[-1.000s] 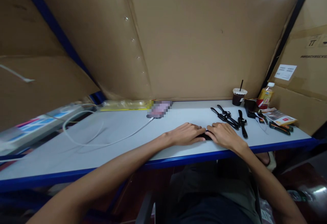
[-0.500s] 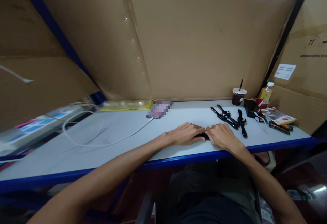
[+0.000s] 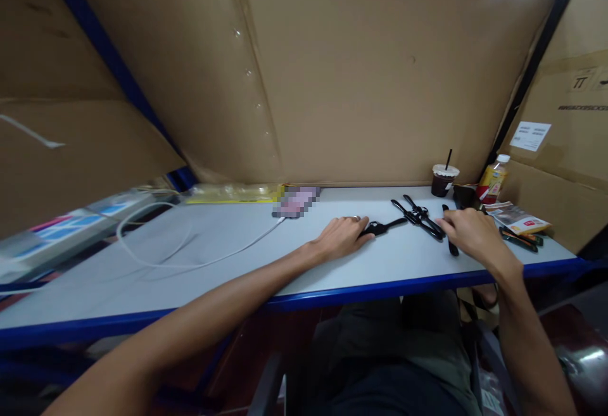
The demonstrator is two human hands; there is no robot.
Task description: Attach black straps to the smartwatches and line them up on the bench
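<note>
My left hand (image 3: 346,235), with a ring on one finger, is closed on one end of a slim black strip with a small raised part at its middle (image 3: 379,229). The strip's other end points right along the tabletop. My right hand (image 3: 470,232) has its fingers curled down over another such black strip (image 3: 452,248), whose ends show at the fingertips. Between the hands, a pair of similar black strips (image 3: 420,216) lies on the table, one against the other. What kind of thing these glossy strips are, I cannot make out.
A phone (image 3: 297,202) with a white cable (image 3: 237,252) lies to the left, near a clear yellow-edged package (image 3: 232,194). At the back right stand a lidded cup with a straw (image 3: 444,180) and a bottle (image 3: 494,180). A snack packet (image 3: 517,216) lies nearby. Cardboard walls (image 3: 356,74) enclose the table.
My hands have parted. The left has shifted slightly up and left with its black strip, now more in sight. The right has moved right, onto the rightmost black strip.
</note>
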